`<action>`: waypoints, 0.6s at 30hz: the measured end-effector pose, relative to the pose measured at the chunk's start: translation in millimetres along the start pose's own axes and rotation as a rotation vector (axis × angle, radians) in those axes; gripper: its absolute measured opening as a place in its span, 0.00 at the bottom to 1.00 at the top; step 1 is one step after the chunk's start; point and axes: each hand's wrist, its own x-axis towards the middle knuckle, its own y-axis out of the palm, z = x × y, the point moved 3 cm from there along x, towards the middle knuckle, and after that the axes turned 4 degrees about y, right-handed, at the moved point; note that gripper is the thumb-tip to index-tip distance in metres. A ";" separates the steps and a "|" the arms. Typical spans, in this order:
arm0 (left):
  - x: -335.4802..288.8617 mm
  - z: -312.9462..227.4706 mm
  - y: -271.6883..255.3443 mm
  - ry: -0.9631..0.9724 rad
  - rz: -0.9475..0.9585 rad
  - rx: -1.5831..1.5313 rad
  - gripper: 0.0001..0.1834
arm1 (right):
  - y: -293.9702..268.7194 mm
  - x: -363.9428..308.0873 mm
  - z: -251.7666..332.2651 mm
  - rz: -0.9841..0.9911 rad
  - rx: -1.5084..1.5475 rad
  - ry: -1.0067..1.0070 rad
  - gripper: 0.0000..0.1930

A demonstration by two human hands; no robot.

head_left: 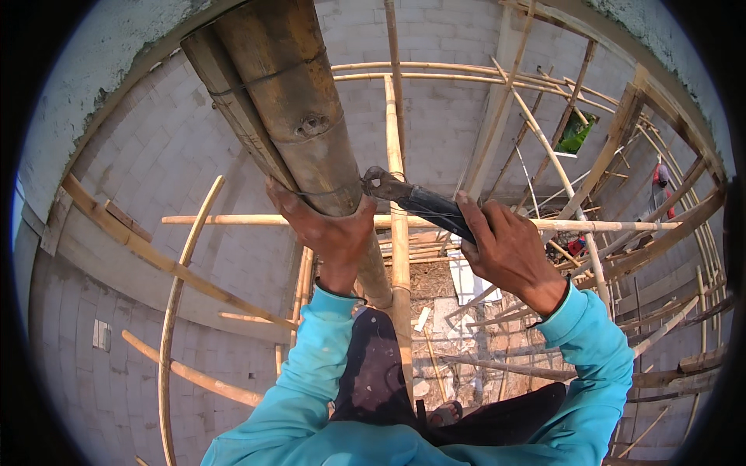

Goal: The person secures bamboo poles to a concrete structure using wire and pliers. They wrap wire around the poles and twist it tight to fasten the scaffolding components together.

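A thick brown bamboo pole slants down from the top, with a squared wooden batten lashed along its left side by thin wire. My left hand wraps around the pole and batten from below, just under a wire loop. In my right hand is a pair of pincers with dark handles, my fingers closed around them. Their metal jaws touch the pole's right side, at the end of the wire loop. Whether the jaws grip the wire cannot be made out.
Thin bamboo scaffold poles cross around me, among them a horizontal one and an upright one. Grey block walls stand beyond. Far below, the ground is littered with scraps. At the right a person in red is partly visible.
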 end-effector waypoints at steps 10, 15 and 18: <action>1.1 0.3 1.6 0.035 -0.019 -0.019 0.71 | -33.9 10.7 -6.3 0.462 0.488 0.299 0.21; -0.7 -2.7 5.4 0.023 -0.023 0.011 0.72 | -26.6 14.8 -11.3 0.557 0.659 0.389 0.21; 0.2 -4.4 4.6 0.017 -0.022 0.037 0.73 | -37.4 7.4 -6.5 0.204 0.185 0.136 0.24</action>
